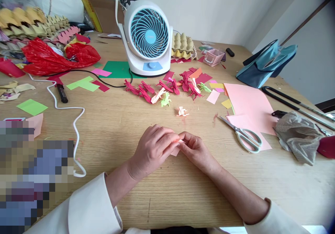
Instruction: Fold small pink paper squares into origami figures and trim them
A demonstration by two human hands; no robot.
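A small piece of pale pink paper is pinched between my two hands, low over the middle of the table. My left hand closes on it from the left, its fingers covering most of it. From the right, my right hand grips its edge between thumb and forefinger. The fingertips nearly meet, so the paper's folds are hidden. Just beyond my hands sits a small folded pale pink paper figure. Farther back lies a cluster of folded figures in dark red, pale pink and green, among them a red one.
White-handled scissors rest on pink paper sheets at right. A white-and-blue fan stands at the back. A white cord and black marker lie left. A red plastic bag and blue bag flank the table.
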